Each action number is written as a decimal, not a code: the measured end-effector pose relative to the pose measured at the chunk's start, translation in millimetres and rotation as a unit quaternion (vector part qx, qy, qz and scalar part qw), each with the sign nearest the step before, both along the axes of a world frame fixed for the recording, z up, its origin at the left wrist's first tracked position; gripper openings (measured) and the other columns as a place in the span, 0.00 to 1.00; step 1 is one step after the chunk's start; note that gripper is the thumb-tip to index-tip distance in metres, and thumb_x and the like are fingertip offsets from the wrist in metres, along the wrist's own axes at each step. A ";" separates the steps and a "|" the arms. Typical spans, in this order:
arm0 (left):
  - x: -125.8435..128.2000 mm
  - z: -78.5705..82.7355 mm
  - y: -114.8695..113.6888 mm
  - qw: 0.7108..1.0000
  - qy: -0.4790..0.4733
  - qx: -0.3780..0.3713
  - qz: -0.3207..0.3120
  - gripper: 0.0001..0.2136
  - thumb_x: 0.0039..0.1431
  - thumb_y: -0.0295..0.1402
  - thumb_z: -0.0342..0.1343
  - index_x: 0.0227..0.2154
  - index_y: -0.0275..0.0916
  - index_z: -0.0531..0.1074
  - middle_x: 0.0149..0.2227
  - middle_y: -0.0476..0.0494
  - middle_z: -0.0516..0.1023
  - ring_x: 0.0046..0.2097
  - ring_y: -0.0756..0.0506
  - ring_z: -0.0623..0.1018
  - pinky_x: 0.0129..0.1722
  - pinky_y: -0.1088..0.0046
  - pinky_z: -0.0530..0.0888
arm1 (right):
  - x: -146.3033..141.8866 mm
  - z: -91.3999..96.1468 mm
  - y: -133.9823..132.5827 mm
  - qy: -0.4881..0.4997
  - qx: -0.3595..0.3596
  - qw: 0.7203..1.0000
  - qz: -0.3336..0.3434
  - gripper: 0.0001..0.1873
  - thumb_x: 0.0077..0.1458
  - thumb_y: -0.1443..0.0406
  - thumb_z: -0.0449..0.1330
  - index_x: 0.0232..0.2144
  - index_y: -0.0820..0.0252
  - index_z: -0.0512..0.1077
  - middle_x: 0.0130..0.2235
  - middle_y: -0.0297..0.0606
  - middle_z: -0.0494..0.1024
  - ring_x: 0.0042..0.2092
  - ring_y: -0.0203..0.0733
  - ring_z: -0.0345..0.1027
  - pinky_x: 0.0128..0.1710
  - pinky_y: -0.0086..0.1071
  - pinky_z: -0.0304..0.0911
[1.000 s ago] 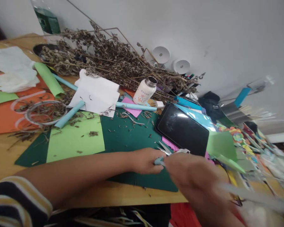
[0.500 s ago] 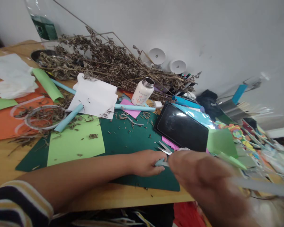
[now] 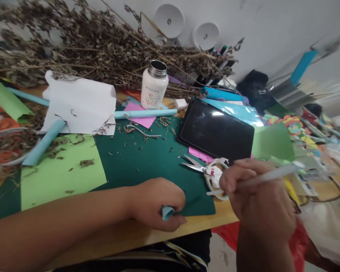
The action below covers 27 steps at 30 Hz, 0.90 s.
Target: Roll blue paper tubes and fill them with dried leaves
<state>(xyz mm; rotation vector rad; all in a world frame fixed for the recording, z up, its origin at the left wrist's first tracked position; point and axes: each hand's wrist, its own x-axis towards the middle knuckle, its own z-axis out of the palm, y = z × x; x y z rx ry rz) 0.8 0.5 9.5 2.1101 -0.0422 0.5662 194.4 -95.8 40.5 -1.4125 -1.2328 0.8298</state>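
Note:
My left hand (image 3: 158,202) rests at the near edge of the dark green sheet (image 3: 147,158), closed on a small rolled piece of light blue paper (image 3: 167,212). My right hand (image 3: 256,198) is to its right, fingers wrapped round a thin white stick (image 3: 274,174) that points up and right. A pair of scissors (image 3: 206,172) with pale handles lies on the green sheet just left of my right hand, blades pointing left.
A black tablet (image 3: 215,132) lies behind the scissors. A white bottle (image 3: 154,86) stands before a heap of dried branches (image 3: 87,49). Light green paper (image 3: 59,170), white paper (image 3: 79,105), blue paper rolls (image 3: 144,113) and coloured craft clutter (image 3: 300,132) surround the work spot.
The view has dropped and moved closer. My hands have come apart: the left pulled back to the table edge with the blue roll, the right drew off rightward holding the stick.

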 end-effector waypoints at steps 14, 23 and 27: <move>4.4 2.7 4.2 0.997 0.050 -0.025 0.046 0.12 0.48 0.27 0.44 0.15 0.40 0.47 0.15 0.54 0.54 0.20 0.52 0.56 0.20 0.76 0.56 | 3.6 7.7 9.9 0.310 0.158 0.935 -0.068 0.11 0.45 0.64 0.55 0.34 0.55 0.69 0.25 0.28 0.74 0.25 0.34 0.67 0.26 0.31 0.67; -2.5 16.1 2.2 0.991 0.020 -0.131 0.031 0.17 0.51 0.37 0.49 0.15 0.39 0.50 0.16 0.52 0.59 0.21 0.53 0.60 0.21 0.77 0.59 | -17.2 -26.7 -5.1 0.196 0.075 0.978 0.010 0.15 0.53 0.55 0.47 0.32 0.53 0.70 0.15 0.29 0.64 0.16 0.32 0.52 0.19 0.29 0.50; -7.1 30.0 9.3 0.990 0.044 -0.083 0.105 0.18 0.53 0.35 0.44 0.13 0.39 0.45 0.14 0.53 0.52 0.19 0.53 0.55 0.19 0.75 0.55 | -11.3 -37.8 -12.4 0.125 0.057 0.985 -0.102 0.23 0.52 0.51 0.46 0.17 0.56 0.70 0.14 0.30 0.56 0.19 0.33 0.50 0.20 0.29 0.49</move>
